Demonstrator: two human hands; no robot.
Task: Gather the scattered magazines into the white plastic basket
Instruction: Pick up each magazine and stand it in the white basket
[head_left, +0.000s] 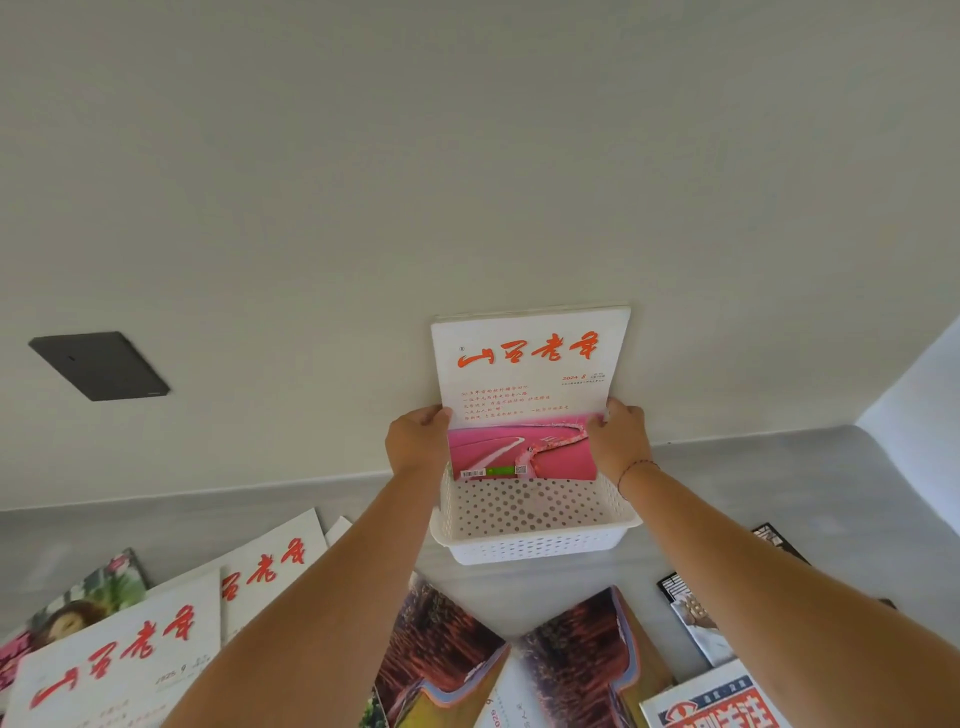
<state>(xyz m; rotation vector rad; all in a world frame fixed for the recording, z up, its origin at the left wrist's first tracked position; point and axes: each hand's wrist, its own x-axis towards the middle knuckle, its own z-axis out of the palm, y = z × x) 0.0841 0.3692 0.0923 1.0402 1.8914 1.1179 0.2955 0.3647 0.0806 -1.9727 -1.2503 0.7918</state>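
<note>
Grey matte surface (769, 473), meeting a pale wall at the back. Bears a white perforated basket (530, 548) close against that wall, right of centre. Nearer, on the left, carries a front white magazine (119, 665) with red brush lettering, overlapping a rear white magazine (270, 566) of the same kind and a portrait cover (88, 597) at the far left. In the middle, holds two reddish forest covers (441, 639) (582, 639) side by side. On the right, a dark-edged magazine (691, 618) and, at the bottom edge, a red-and-blue titled magazine (717, 701).
</note>
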